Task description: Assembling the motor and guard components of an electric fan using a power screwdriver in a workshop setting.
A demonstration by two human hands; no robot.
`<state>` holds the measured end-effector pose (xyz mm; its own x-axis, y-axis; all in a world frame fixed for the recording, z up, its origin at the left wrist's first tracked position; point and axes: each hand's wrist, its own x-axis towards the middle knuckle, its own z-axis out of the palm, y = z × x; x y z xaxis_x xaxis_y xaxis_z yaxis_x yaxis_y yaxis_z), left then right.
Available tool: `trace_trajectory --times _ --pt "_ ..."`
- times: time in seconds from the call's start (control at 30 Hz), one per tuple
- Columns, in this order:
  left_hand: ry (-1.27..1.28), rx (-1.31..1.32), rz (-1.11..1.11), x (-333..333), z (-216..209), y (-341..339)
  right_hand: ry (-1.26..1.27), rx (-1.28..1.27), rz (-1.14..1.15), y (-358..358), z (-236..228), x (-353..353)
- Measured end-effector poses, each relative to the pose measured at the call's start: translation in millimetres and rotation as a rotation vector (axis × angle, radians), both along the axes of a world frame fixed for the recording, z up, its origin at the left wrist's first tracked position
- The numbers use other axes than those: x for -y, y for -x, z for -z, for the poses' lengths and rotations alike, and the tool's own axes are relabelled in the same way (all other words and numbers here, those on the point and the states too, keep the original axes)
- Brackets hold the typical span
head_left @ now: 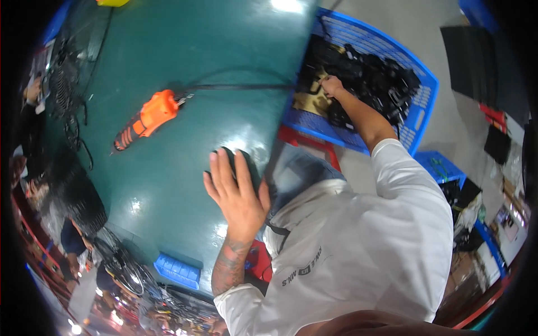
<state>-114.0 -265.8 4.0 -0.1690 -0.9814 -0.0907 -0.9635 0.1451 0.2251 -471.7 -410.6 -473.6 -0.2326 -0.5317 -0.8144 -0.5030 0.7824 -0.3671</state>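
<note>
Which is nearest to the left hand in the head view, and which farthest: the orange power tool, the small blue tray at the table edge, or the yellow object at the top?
From the left hand:
1. Small blue tray, below-left at the table's near edge.
2. Orange power tool, up-left on the green table; close to the tray's distance, hard to rank.
3. Yellow object, at the top edge, clearly farthest.

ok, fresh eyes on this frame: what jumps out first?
The orange power tool lying on the green table, its cable running right. Next, the left hand spread flat over a dark object at the table's near edge, and the right hand reaching into the blue crate of black parts beside the table.
</note>
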Motion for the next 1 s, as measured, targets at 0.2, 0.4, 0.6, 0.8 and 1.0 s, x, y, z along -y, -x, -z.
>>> trace_trajectory --times 0.2,0.4,0.6,0.8,1.0 --pt "-0.127 -0.051 -0.019 -6 1 -10 0.411 -0.375 -0.680 -12 53 99" --pt "0.105 -0.010 -0.029 2 -6 -5 0.436 -0.375 -1.029 -1 50 125" --pt "0.187 -0.116 0.008 -13 -12 -14 0.470 -0.319 -1.257 40 35 124" --pt "0.295 -0.192 0.025 -25 2 -17 0.650 -0.018 -1.492 79 -3 91" --pt "0.409 -0.270 0.019 -33 18 -17 0.499 0.215 -0.978 59 -172 37"
